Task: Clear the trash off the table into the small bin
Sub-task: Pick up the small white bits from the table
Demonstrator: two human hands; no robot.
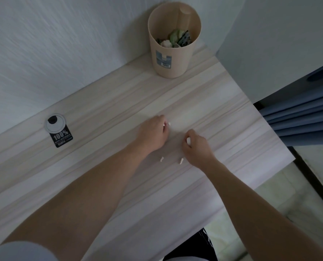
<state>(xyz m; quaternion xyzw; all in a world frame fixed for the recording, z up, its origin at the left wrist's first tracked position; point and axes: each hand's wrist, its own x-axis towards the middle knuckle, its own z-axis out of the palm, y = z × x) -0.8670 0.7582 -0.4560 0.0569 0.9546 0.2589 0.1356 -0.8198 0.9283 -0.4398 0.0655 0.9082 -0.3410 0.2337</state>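
Observation:
A small beige bin (173,59) stands at the table's far corner, with crumpled green, white and dark trash inside it. On the pale wood table (100,102), my left hand (153,133) pinches a small white scrap (166,124) at its fingertips. My right hand (196,146) is closed around a white scrap (188,141) that shows between its fingers. Two more small white scraps lie on the table between my wrists, one on the left (161,159) and one on the right (181,161).
A grey cable grommet (55,122) with a black "100%" sticker (61,138) sits at the table's left, by the wall. White walls close in behind the bin. Blue curtains (298,113) hang beyond the table's right edge. Floor shows below that edge.

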